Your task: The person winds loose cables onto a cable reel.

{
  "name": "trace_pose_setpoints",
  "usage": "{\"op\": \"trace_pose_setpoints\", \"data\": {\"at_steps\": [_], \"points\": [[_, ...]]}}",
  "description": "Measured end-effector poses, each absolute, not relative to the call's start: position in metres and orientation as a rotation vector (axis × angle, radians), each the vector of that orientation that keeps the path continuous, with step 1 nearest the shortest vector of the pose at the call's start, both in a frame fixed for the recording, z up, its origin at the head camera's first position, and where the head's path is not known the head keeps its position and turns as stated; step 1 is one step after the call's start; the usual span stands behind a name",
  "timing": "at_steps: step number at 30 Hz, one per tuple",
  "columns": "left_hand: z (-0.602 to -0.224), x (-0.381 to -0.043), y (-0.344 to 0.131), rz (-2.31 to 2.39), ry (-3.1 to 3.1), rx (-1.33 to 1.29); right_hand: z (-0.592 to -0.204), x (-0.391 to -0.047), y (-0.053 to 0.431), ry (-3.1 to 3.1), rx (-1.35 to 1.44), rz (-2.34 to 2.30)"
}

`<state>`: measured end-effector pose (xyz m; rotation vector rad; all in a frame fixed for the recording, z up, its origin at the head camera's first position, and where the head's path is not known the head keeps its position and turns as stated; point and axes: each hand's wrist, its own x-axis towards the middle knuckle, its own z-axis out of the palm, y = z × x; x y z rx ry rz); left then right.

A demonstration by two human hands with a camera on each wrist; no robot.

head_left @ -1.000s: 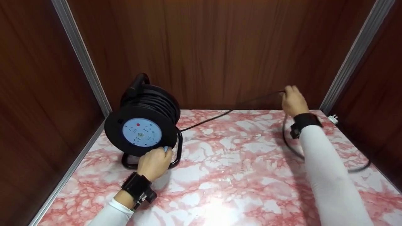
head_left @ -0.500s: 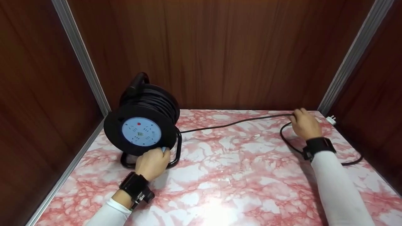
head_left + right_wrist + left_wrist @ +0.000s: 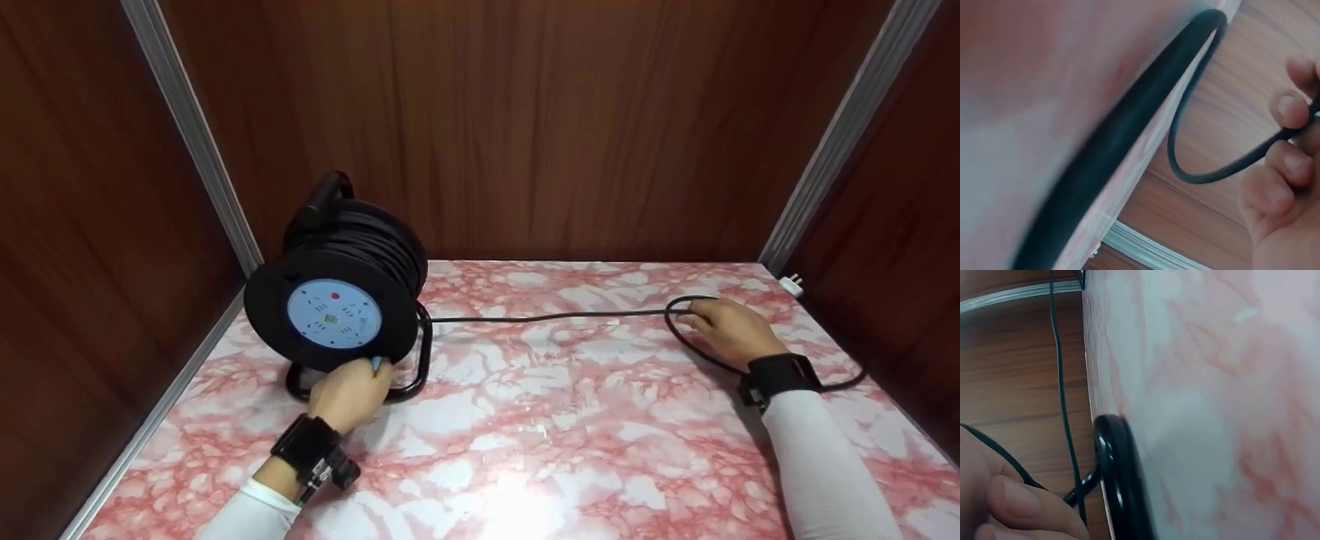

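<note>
A black cable reel [image 3: 259, 300] with a pale blue socket face stands on its tubular frame at the left in the head view. At the bottom of its disc my left hand [image 3: 351, 395] grips a small crank knob whose blue tip [image 3: 376, 363] shows above the fingers. From the reel a black cable [image 3: 540, 318] runs nearly straight across the table to my right hand [image 3: 731, 330]. In the right wrist view the fingers [image 3: 1292, 163] of that hand curl round the cable, which loops beyond them. Curled left fingers [image 3: 1022, 500] show in the left wrist view, but the knob is hidden there.
A white plug [image 3: 790, 285] lies at the table's far right edge by the side wall. Brown wood-grain panels [image 3: 480, 135] enclose the marbled red-and-white table [image 3: 525, 420] at the back and both sides. Past the right wrist, the cable's slack bends near the right edge.
My right hand has come down and nearer with the cable, which now runs low and nearly level. My left hand has shifted slightly left with the knob, and the reel's face has turned a little clockwise.
</note>
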<state>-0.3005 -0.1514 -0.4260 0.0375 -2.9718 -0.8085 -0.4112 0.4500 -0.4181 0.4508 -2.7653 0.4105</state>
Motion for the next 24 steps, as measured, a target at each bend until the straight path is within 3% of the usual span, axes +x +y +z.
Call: {"op": "trace_pose_setpoints", "data": {"at_steps": [15,24], "points": [[-0.428,-0.295,-0.175,-0.944,-2.998,0.065,-0.417,-0.408,0.436,-2.968,0.477,0.546],[-0.432,-0.295,-0.193,-0.955,-2.979,0.076,-0.416,-0.409,0.42,-2.898,0.651,0.473]]}}
